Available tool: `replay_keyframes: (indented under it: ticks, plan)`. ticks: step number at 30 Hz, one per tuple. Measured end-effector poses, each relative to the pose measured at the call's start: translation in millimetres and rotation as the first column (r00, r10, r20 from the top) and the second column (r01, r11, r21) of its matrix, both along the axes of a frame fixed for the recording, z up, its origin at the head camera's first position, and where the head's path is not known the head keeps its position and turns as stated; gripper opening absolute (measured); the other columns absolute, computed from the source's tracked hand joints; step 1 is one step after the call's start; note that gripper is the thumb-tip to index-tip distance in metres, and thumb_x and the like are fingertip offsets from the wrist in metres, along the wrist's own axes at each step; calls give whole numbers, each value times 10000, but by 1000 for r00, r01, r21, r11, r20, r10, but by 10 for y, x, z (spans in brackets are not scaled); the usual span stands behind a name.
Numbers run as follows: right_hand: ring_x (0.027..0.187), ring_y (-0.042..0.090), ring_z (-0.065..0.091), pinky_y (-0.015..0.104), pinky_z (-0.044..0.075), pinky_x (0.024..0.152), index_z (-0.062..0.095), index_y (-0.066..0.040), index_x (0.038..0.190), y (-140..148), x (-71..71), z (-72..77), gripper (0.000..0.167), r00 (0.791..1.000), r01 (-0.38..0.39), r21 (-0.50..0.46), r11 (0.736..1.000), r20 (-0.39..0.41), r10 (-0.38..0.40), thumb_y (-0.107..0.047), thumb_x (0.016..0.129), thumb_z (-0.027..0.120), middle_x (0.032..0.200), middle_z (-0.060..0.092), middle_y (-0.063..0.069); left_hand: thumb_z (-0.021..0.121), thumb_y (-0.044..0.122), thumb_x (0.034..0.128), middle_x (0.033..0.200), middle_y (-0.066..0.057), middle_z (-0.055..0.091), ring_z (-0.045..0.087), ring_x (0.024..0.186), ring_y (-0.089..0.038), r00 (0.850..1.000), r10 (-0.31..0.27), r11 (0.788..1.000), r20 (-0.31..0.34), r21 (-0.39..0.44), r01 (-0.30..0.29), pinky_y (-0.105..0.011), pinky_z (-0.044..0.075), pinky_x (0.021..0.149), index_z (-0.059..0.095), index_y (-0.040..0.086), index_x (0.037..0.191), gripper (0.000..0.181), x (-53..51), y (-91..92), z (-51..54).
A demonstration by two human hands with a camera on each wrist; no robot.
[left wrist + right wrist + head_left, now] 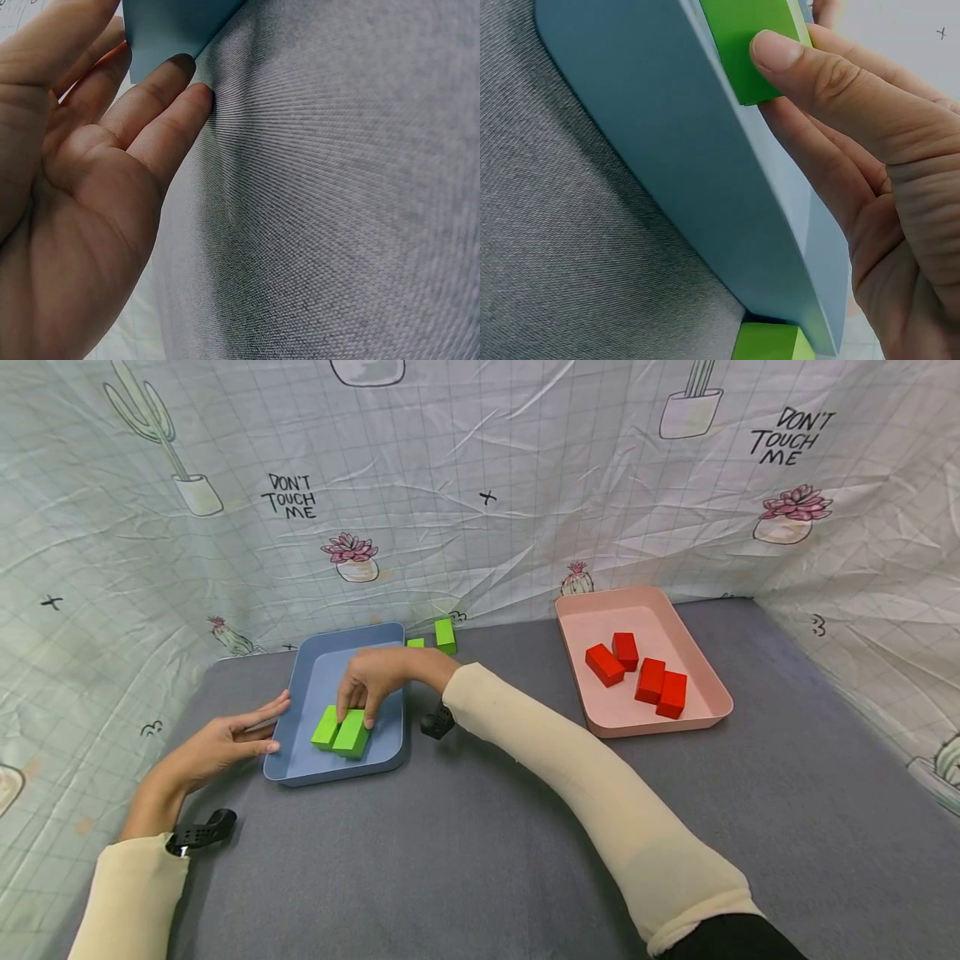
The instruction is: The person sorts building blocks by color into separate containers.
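My right hand [372, 678] pinches a green block [351, 734] between thumb and fingers, inside the blue tray [300, 772]. Close beside it in the tray lies another green block [326, 727]. In the right wrist view the thumb presses the side of the held green block [750, 45], which shows above the tray's wall [667, 150]. My left hand [221, 745] touches the tray's left edge with extended fingers. The left wrist view shows that hand [97, 172] with its fingertips at the blue tray's side [165, 34].
Behind the blue tray's right side, one green block [445, 636] stands on the grey cloth, with another green block [416, 643] partly hidden by my right arm. Several red blocks [650, 680] lie in a pink tray [697, 727] at the right. A printed curtain [450, 527] hangs behind.
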State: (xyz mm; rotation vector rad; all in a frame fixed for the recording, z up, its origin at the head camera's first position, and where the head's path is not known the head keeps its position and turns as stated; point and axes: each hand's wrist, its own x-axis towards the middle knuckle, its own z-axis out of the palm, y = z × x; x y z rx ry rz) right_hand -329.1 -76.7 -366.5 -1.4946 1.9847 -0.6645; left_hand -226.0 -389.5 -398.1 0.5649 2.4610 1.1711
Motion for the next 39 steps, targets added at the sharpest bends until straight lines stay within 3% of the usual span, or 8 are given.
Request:
replay_keyframes:
  ticks: [11,14,20,28,31,35,39]
  plan:
    - [1121,157,684,188,512,940,730,-12,1201,93,36,0,336,996,5,-6,1000,90,-4,-32,871,788,1239,719,83,659,143,1000,1694,-15,144,415,1234,167,1000,8,1000,20,12,-9,-83,435,956,277,61,1601,716,-2,-3,-12]
    - [1163,181,671,186,507,944,717,-10,1227,170,12,38,340,999,25,-22,999,44,-24,-70,897,773,1259,711,99,661,140,999,1694,-17,142,418,1236,168,1000,5,1000,21,15,-5,-84,437,955,277,57,1599,717,3,-3,-13]
    - [1180,108,654,176,491,962,713,-51,1266,374,-55,128,375,992,59,-47,997,-105,-63,-169,915,773,1272,710,68,659,110,996,1692,-1,148,428,1243,163,1000,1,999,20,36,-2,-83,437,955,278,37,1593,713,10,-24,-20]
    - [1268,250,611,288,475,1053,689,-45,1295,693,-172,192,352,984,144,-102,984,-90,-154,-147,959,722,1326,672,133,650,95,1000,1693,12,144,431,1244,163,1000,-4,999,15,43,3,-83,437,956,279,49,1596,704,-2,-39,-24]
    - [1289,254,594,294,474,1053,686,-79,1309,812,-225,172,354,965,195,-113,974,-154,-211,-163,966,717,1343,667,81,652,102,1000,1695,-3,139,437,1239,162,1000,-3,999,15,38,2,-82,438,953,279,48,1596,705,-8,-34,-20]
    - [1297,254,582,327,455,1073,676,-81,1330,948,-288,105,387,917,245,-116,963,-294,-269,-176,959,731,1365,654,55,655,105,998,1694,-19,138,434,1238,165,1000,-2,999,12,36,2,-80,435,956,281,38,1594,707,-14,-22,-15]
    - [1311,249,565,378,406,1128,642,-63,1365,1038,-328,7,451,875,289,-99,952,-377,-305,-205,950,745,1404,624,72,660,115,996,1692,-15,146,437,1238,158,1000,1,999,11,35,-2,-84,438,955,287,40,1593,708,-13,-12,-15]
